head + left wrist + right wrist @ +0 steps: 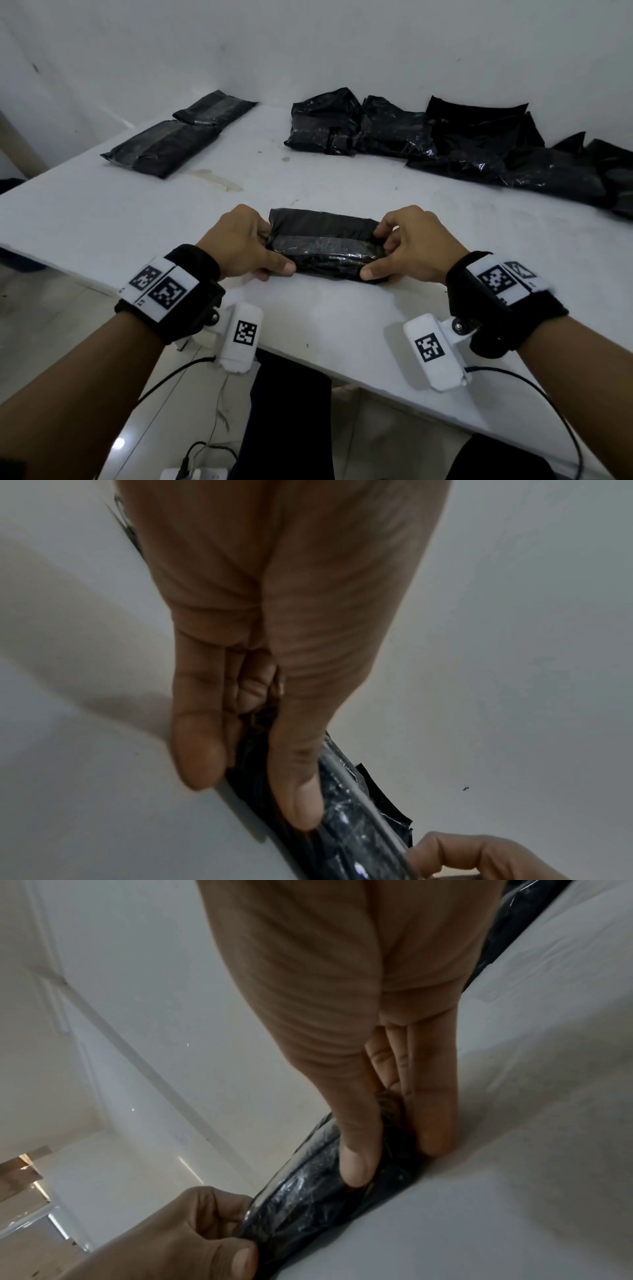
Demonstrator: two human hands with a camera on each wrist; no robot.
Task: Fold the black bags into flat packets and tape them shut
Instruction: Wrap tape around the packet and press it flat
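Observation:
A folded black bag packet with a glossy strip of clear tape along its top lies near the front edge of the white table. My left hand grips its left end, thumb on top and fingers underneath. My right hand grips the right end the same way. In the left wrist view the thumb presses on the taped packet and my right hand shows at the lower right. In the right wrist view the thumb rests on the packet, with my left hand at the other end.
Two flat taped packets lie at the far left of the table. A heap of loose black bags runs along the back right by the wall. Cables and a white power strip lie on the floor below.

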